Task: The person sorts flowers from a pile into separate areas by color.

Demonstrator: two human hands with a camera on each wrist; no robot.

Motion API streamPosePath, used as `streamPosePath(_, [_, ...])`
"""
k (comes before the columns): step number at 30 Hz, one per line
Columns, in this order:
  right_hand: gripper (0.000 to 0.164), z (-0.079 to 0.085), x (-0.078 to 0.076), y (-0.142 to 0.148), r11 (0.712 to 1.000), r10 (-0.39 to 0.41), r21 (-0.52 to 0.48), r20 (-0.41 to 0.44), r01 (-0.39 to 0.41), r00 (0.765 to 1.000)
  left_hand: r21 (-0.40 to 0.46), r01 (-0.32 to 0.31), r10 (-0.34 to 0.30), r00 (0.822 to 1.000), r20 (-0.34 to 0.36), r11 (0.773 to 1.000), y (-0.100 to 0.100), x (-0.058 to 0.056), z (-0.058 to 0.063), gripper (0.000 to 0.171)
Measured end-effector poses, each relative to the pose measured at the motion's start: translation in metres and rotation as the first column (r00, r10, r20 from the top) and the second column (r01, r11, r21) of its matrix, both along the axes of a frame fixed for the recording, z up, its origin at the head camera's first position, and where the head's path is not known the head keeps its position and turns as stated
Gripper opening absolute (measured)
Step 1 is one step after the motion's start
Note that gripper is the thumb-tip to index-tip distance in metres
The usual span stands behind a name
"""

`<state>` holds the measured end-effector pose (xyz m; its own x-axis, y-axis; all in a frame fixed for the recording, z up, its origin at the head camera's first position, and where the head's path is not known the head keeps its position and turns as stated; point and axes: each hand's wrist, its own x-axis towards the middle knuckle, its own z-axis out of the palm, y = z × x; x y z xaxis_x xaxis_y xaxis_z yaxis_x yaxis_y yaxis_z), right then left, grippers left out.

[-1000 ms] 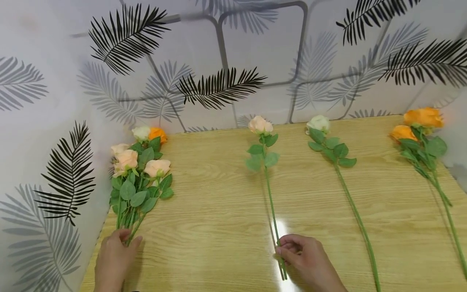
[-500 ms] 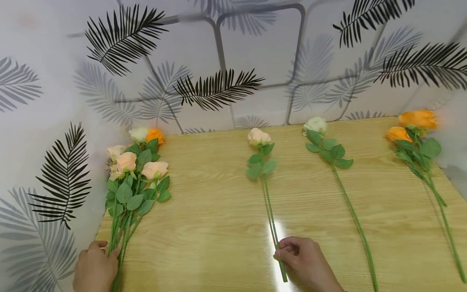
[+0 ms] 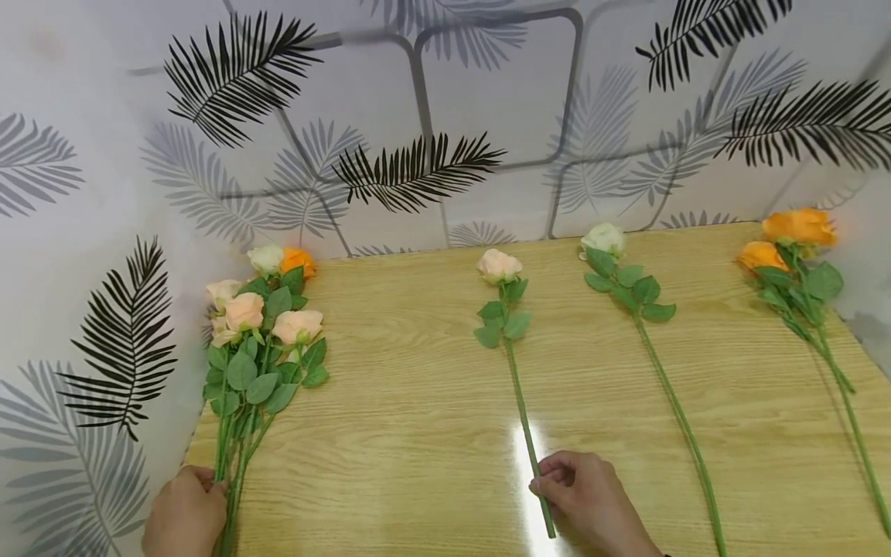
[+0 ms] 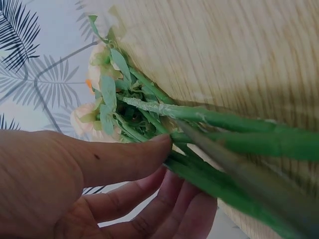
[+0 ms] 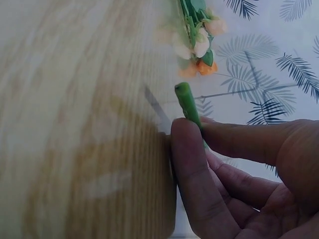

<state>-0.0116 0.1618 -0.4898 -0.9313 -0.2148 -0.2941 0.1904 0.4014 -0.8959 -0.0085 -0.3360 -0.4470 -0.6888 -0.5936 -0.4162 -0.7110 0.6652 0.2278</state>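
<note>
At the table's left side lies a bunch of roses (image 3: 261, 371) with peach, white and orange heads and green leaves. My left hand (image 3: 184, 512) holds its stems low down; in the left wrist view the thumb presses on several green stems (image 4: 224, 119) with the fingers curled behind them. Mid-table is a single peach rose (image 3: 499, 265), head pointing away from me. My right hand (image 3: 588, 491) pinches its stem near the bottom. Up close in the right wrist view, the cut stem end (image 5: 183, 92) sticks out between thumb and forefinger.
To the right of the peach rose lies a white rose (image 3: 604, 240) with a long, bent stem. Further right are orange roses (image 3: 800, 227) near the table's edge. Behind the wooden table (image 3: 411, 387) hangs a leaf-patterned backdrop (image 3: 487, 85).
My left hand has slid toward me and left, down the bunch's stems. The peach rose's head has dipped slightly nearer to me, while the right hand keeps its pinch in about the same place.
</note>
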Motion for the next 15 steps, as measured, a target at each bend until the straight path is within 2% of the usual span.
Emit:
streamPosePath(4, [0.029, -0.001, -0.001, 0.0, 1.0, -0.005, 0.011, 0.007, 0.005, 1.0, -0.01, 0.003, -0.003, 0.999, -0.044, 1.0, 0.0, 0.004, 0.0, 0.024])
streamPosePath(7, [0.027, 0.0, -0.001, -0.002, 0.998, -0.018, 0.067, -0.005, 0.018, 1.0, -0.01, 0.003, -0.003, 0.997, -0.075, 1.0, 0.001, 0.006, 0.002, 0.022])
streamPosePath(15, [0.021, 0.001, 0.001, -0.012, 0.974, -0.08, 0.21, -0.034, 0.085, 0.996, -0.012, -0.018, 0.017, 0.996, -0.087, 1.0, 0.0, 0.005, 0.004, 0.026])
